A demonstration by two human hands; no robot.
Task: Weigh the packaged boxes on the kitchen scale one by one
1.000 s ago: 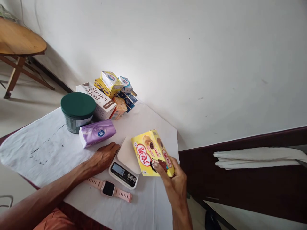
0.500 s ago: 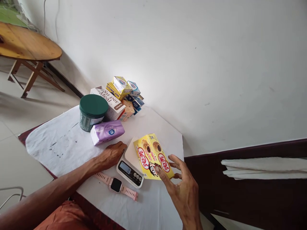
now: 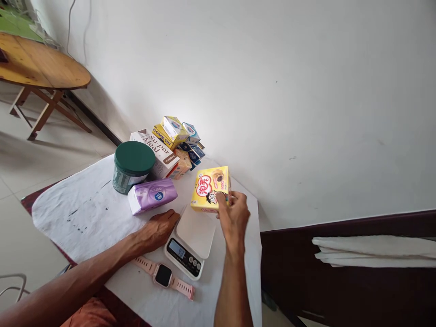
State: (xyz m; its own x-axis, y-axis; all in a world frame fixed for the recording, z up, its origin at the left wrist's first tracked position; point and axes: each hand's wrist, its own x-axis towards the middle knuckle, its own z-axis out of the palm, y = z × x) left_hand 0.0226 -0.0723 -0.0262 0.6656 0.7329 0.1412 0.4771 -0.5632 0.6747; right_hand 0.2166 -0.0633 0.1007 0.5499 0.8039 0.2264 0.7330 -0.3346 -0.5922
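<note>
Yellow box (image 3: 207, 184) sits gripped in the right hand (image 3: 234, 219). A scale (image 3: 196, 235) lies beside the left hand's fingers (image 3: 169, 218), their closure unclear.

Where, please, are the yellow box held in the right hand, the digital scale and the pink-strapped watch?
Yellow box (image 3: 208, 187): head view, on its printed broad face.
Digital scale (image 3: 193, 238): head view, on its pale weighing platform.
Pink-strapped watch (image 3: 163, 275): head view, on its dark screen.

A wooden table (image 3: 51, 66) stands on tiles (image 3: 17, 175) near a white wall (image 3: 259, 100).
</note>
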